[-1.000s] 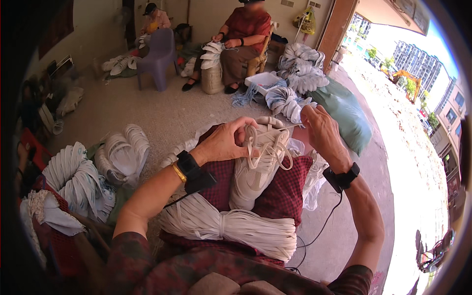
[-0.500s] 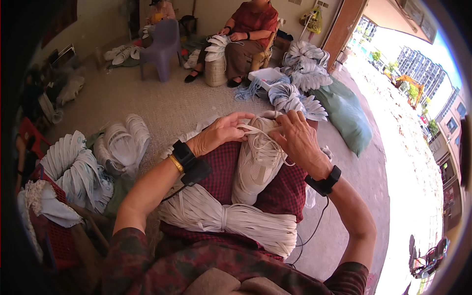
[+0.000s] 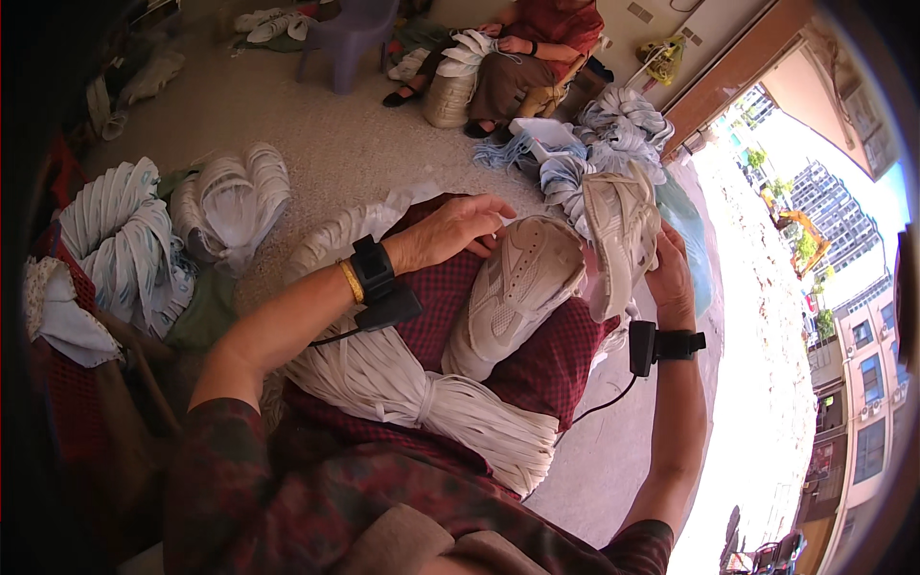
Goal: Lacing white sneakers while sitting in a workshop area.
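On my plaid-covered lap lies a pale shoe upper [image 3: 517,292] with a row of eyelets and no lace through them. My left hand [image 3: 455,233] is at its upper left edge, fingers loosely bent and apart, with nothing plain in them. To the right, my right hand [image 3: 671,273] grips a second white shoe upper [image 3: 616,240] by its right side, holding it raised and upright; the fingertips are partly hidden behind it. A thick bundle of flat white shoelaces [image 3: 422,398], tied at its middle, lies across my lap nearest my body.
Stacked white uppers [image 3: 120,240] and another bunch [image 3: 230,201] lie on the left. More uppers [image 3: 623,125] and a white tray [image 3: 548,137] with blue laces are beyond my lap. A seated person [image 3: 546,43] handles uppers near a purple chair [image 3: 350,43]. Cables hang from both wristbands.
The laced upper on my lap has been lifted away to the right by my right hand, and an unlaced upper now shows there. My left hand has let go of the lace. The view has tilted.
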### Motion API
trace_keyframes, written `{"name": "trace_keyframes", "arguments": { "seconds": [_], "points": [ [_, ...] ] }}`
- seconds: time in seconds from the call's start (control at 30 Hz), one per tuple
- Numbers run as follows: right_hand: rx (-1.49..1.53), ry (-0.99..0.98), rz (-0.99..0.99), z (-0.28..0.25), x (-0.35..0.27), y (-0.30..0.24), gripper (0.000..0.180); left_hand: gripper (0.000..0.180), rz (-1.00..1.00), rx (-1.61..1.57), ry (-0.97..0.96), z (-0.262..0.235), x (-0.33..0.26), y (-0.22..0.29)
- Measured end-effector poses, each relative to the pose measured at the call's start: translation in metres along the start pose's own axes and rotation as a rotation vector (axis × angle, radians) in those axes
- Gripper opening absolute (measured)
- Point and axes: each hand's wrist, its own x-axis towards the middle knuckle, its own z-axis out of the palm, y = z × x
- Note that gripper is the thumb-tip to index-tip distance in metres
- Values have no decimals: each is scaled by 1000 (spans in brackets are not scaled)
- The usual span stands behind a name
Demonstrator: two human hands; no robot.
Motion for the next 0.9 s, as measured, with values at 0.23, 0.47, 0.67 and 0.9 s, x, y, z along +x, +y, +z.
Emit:
{"name": "trace_keyframes", "arguments": {
  "seconds": [0.23, 0.47, 0.67, 0.9],
  "points": [
    [-716, -122, -17, 66, -7, -16, 37, 48, -21, -70, 24, -8, -9, -4],
    [-632, -64, 26, 52, -24, -8, 39, 41, -17, 183, 26, -1, 6, 6],
    [-219, 205, -201, 43, -110, -31, 41, 56, 118, 727, 35, 6, 69, 32],
    [-55, 188, -92, 27, -182, -8, 45, 62, -390, 586, -222, 21, 103, 23]
  ]
}}
